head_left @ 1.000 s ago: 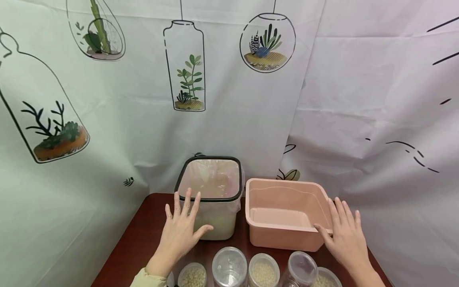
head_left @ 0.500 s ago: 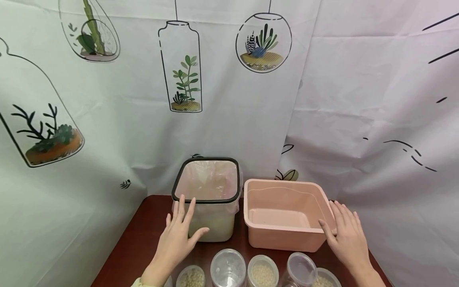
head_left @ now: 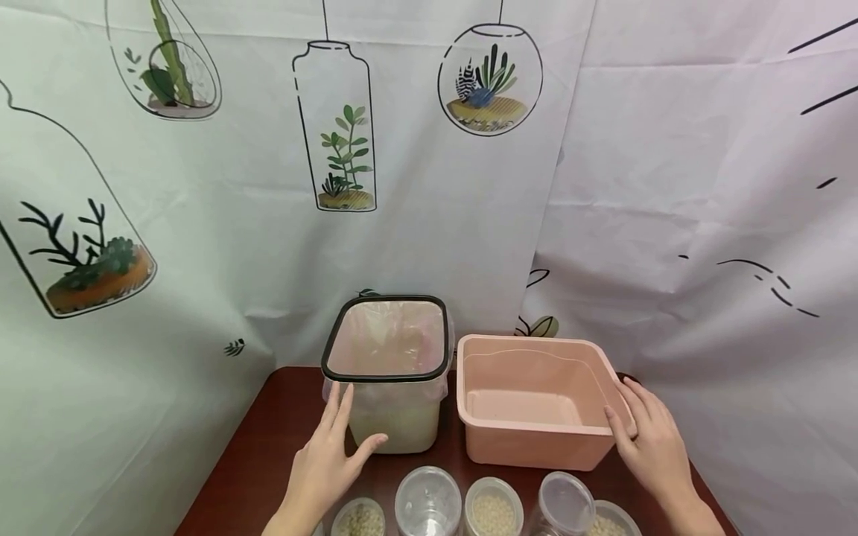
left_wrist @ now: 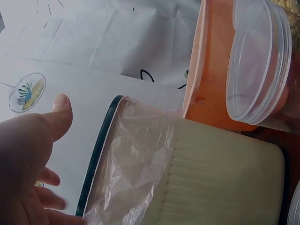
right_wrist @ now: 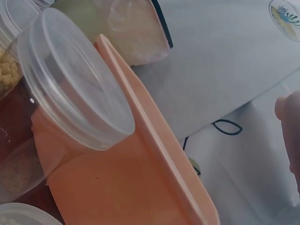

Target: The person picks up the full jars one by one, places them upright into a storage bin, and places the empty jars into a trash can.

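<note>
My left hand (head_left: 320,463) is in front of a pale trash bin (head_left: 395,424) with a black rim and a clear plastic liner. Its fingers are extended and its thumb is spread apart; the left wrist view shows this hand (left_wrist: 28,154) beside the bin's rim holding nothing. At the right front corner of a pink plastic basin (head_left: 536,447), my right hand (head_left: 653,447) has its fingers loosely bent. Only a fingertip or thumb (right_wrist: 290,126) shows in the right wrist view, apart from the basin, so contact cannot be told.
Several clear lidded jars stand along the front: an uncolored one (head_left: 429,506), one with pale contents (head_left: 494,510), and a lidded one (head_left: 566,502) further right. The dark red table (head_left: 241,461) meets a printed cloth backdrop (head_left: 429,253) behind.
Both hands have lowered slightly, and the left fingers have come down from over the bin's rim to its front. The view has shifted a little; bin, basin and jars stay put.
</note>
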### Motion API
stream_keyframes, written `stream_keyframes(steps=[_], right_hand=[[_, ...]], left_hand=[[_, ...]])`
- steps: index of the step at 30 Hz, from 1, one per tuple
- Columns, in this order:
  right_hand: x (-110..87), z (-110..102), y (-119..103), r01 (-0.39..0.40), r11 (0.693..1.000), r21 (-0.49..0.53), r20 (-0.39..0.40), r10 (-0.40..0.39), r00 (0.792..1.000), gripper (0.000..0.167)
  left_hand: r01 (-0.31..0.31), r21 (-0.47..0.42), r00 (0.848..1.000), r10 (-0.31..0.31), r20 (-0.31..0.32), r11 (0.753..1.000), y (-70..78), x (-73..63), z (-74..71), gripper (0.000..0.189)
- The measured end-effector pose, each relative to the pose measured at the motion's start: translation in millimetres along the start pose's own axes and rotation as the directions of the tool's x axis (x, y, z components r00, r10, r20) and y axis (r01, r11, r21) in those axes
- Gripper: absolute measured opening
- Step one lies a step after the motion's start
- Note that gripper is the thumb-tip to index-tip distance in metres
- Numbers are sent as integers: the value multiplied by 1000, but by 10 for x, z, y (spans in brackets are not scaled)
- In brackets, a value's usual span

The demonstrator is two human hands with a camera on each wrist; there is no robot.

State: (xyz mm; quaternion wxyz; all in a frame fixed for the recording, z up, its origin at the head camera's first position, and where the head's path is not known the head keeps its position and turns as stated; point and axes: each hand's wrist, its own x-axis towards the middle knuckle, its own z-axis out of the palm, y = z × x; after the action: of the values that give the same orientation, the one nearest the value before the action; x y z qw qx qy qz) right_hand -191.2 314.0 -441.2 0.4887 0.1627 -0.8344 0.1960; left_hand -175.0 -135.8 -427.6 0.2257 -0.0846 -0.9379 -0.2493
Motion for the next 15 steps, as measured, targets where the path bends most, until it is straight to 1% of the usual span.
stream_keyframes(steps=[2, 5, 8, 10, 12, 15], right_hand=[[-6, -1, 13, -15, 1000, 3, 12, 15, 1000, 57], [-13, -6, 33, -54, 999, 2, 26, 54, 998, 48], [-19, -13, 44, -136, 991, -3, 38, 136, 990, 40], [-29, -19, 46, -208, 978, -15, 62, 209, 976, 39], [-40, -23, 50, -276, 961, -28, 92, 278, 956, 38], [-65, -22, 61, -345, 937, -47, 127, 349, 929, 36]], left_hand=[[-1, 0, 1000, 1, -19, 1000, -11, -21, 5, 86], [-6, -6, 998, 6, -63, 1000, -27, -54, 17, 81], [1, -9, 995, -2, -95, 1000, -39, -82, 35, 75], [19, -12, 994, -20, -103, 1000, -43, -103, 47, 72], [38, -16, 994, -40, -104, 999, -46, -124, 59, 69], [61, -27, 993, -64, -100, 998, -49, -157, 68, 66]])
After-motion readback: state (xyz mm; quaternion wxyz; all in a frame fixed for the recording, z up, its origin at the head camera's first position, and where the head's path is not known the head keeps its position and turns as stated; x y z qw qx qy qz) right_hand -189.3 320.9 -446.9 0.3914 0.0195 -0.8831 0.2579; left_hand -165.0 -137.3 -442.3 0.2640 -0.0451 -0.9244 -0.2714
